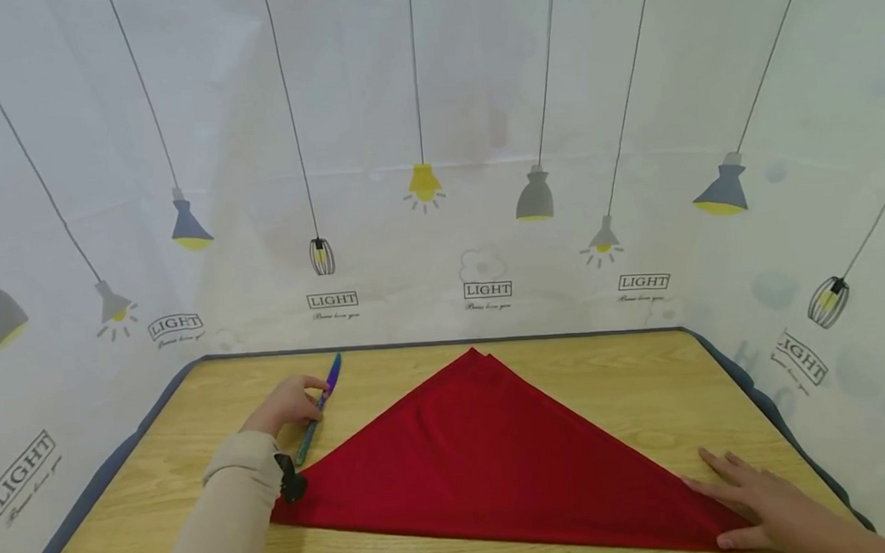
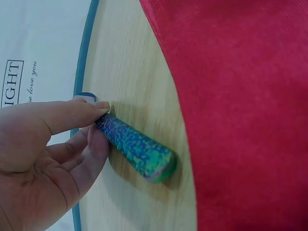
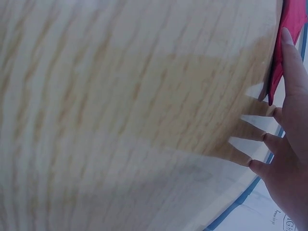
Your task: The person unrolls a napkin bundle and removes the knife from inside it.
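A red cloth napkin (image 1: 490,466), folded into a triangle, lies on the wooden table with its peak toward the back wall. Left of it, my left hand (image 1: 291,404) pinches a table knife (image 1: 334,371) between thumb and fingers. The knife's blade shines blue-purple and points away from me. Its speckled blue-green handle (image 2: 142,151) sticks out toward the napkin's left edge in the left wrist view. My right hand (image 1: 773,497) rests with spread fingers at the napkin's right corner. In the right wrist view, its thumb lies along the red cloth (image 3: 290,24).
The wooden table (image 1: 590,369) has a dark blue border (image 1: 446,341) along its back and sides. White sheeting printed with hanging lamps (image 1: 424,181) rises behind and on both sides. A black wrist device (image 1: 291,478) on the left sleeve overlaps the napkin's left corner.
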`<state>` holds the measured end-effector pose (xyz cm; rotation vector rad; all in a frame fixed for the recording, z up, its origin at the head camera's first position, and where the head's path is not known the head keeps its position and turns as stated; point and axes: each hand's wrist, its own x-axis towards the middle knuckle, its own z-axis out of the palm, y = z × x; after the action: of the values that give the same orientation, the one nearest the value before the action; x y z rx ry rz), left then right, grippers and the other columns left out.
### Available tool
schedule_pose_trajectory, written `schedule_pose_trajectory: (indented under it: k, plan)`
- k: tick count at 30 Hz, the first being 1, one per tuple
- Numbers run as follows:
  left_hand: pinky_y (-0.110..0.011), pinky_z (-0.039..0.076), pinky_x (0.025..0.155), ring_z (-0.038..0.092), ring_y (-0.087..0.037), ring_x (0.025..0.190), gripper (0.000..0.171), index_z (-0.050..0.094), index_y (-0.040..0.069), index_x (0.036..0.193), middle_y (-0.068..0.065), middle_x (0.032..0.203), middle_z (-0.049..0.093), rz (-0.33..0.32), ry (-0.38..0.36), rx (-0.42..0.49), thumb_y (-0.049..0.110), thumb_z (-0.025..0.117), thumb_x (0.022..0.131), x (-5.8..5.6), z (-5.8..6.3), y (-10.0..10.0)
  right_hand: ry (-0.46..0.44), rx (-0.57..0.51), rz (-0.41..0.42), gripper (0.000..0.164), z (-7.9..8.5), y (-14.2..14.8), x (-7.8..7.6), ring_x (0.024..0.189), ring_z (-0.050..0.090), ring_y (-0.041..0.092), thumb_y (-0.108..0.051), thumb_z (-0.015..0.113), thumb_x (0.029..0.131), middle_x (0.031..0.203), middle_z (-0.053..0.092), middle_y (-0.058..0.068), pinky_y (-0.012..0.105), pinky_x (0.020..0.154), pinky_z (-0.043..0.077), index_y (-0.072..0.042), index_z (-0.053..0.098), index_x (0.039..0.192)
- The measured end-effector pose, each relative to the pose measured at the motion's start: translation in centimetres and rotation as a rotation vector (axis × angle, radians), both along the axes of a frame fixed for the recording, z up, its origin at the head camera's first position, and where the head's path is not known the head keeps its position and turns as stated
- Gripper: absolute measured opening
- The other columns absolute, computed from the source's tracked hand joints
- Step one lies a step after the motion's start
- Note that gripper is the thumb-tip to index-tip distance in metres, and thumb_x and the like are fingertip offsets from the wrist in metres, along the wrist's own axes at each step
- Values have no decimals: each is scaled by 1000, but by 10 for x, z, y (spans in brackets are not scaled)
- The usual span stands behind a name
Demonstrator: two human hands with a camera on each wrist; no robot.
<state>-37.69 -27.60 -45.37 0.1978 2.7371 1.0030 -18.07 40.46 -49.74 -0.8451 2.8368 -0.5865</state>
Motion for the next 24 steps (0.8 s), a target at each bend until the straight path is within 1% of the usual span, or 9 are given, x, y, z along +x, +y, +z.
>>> schedule_pose_trajectory:
  k: [2,4,6,7,8,9,14,19,24]
  plan:
    - [-29,51,57,60,-16,64,54,58,-12,124,-13,86,66,2,6,3,-10,73,72,-6,-7,-4,11,4,-2,67,0,1,0,136,16,52,-48,65,88,156,10,-16,80,79,30,-27,44,148]
    - [-30,53,59,62,-17,67,54,58,-12,124,-16,89,66,4,13,3,-10,73,73,-7,-9,-4,28,6,6,67,-1,1,-1,131,21,59,-48,65,88,157,10,-15,80,77,30,-27,44,148]
    - [-32,54,61,64,-19,70,54,57,-12,124,-19,92,67,9,13,4,-10,73,73,-7,-10,-4,36,8,2,66,-1,2,-1,132,21,56,-48,65,88,157,12,-15,80,77,31,-27,45,147]
    - [-32,55,62,64,-19,72,54,56,-13,124,-21,94,67,10,13,8,-10,73,73,-7,-10,-3,36,9,7,66,-1,2,-1,123,28,63,-47,65,88,157,11,-14,80,76,31,-26,45,148]
    - [-31,55,62,65,-19,73,54,55,-13,125,-21,94,67,14,15,13,-10,73,73,-6,-11,-3,31,7,5,66,-1,2,0,122,28,64,-47,65,88,157,10,-15,80,76,31,-27,45,148]
    - [-33,55,64,65,-21,75,54,54,-14,125,-24,97,67,13,11,6,-10,72,74,-2,-5,0,31,6,10,66,-1,2,0,122,29,64,-46,66,88,157,9,-17,80,76,31,-26,44,148]
    - [-34,55,66,66,-22,77,55,52,-13,126,-26,99,66,24,3,18,-10,73,75,-3,-7,0,37,2,24,67,2,0,2,116,33,68,-43,68,87,150,0,-31,79,75,32,-25,44,148]
    - [-34,55,67,66,-23,78,56,51,-13,126,-27,100,66,39,-7,23,-10,73,75,-1,-6,0,42,15,10,66,1,0,1,129,25,60,-45,66,88,151,1,-28,80,76,31,-26,45,147]
    - [-35,55,69,67,-23,77,56,51,-13,126,-24,97,67,38,-13,9,-9,74,75,0,-3,0,12,1,15,66,2,0,-1,124,27,65,-45,67,87,154,7,-22,81,75,31,-27,46,147]
